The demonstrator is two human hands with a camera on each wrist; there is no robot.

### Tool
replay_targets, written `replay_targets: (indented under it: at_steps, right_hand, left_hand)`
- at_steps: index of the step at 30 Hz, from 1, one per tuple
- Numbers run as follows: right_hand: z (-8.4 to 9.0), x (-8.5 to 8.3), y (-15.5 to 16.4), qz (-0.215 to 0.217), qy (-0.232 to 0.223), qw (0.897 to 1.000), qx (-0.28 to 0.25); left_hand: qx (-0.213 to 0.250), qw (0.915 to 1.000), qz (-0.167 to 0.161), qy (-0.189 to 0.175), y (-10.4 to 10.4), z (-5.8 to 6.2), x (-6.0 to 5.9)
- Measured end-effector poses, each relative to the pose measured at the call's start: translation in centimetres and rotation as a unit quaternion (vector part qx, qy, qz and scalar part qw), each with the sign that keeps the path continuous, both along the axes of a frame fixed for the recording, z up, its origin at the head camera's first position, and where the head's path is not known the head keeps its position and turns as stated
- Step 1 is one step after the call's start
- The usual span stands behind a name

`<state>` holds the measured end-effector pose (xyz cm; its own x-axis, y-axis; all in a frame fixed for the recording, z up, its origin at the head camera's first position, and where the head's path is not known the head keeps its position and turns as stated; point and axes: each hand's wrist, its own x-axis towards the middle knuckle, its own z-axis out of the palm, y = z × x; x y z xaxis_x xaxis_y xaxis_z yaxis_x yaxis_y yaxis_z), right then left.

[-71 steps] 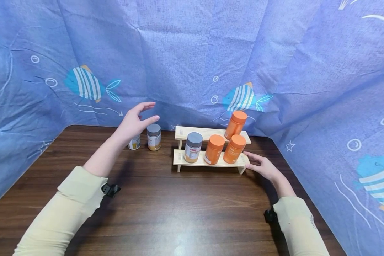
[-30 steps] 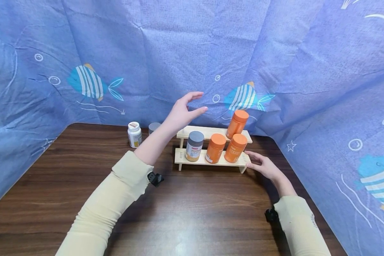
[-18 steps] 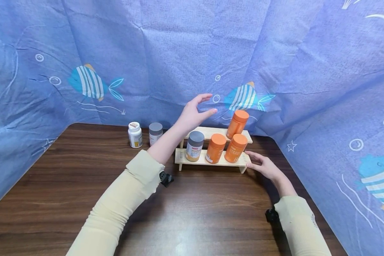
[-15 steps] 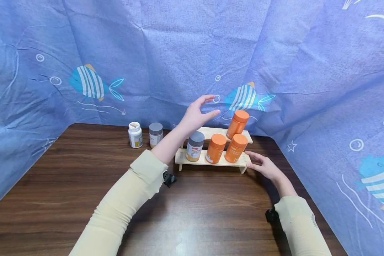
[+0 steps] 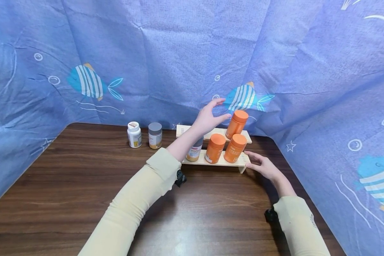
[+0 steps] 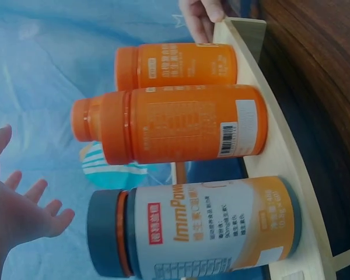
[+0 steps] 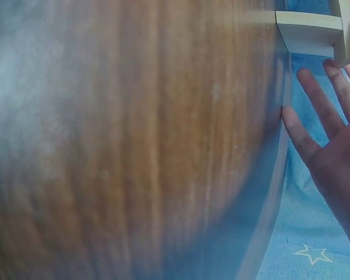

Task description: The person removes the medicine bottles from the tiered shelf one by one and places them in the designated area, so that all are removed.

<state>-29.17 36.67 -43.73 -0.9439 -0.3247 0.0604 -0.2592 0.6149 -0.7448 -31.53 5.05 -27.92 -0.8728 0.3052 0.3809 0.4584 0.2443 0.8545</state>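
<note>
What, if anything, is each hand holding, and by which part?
The right hand holds the wooden rack by the right end of its lower shelf, between thumb and fingers. The left hand holds nothing.

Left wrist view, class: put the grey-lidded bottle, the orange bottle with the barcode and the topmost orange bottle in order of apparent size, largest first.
1. Grey-lidded bottle
2. Orange bottle with the barcode
3. Topmost orange bottle
Nearness may exaggerate these differences.

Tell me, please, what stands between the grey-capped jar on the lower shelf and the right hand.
In the head view, one orange jar and then another orange jar stand between them.
</note>
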Motion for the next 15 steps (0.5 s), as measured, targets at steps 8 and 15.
replay_targets:
  at_steps: [8, 15]
  right_hand:
    - [0.0, 0.1, 0.0, 0.007, -0.001, 1.000, -0.002]
    - [0.2, 0.0, 0.0, 0.007, 0.002, 1.000, 0.001]
  left_hand:
    - [-0.015, 0.9994, -0.030, 0.003, 1.4, -0.6, -1.0]
    - [-0.048, 0.9979, -0.043, 0.001, 2.6, -1.5, -1.6]
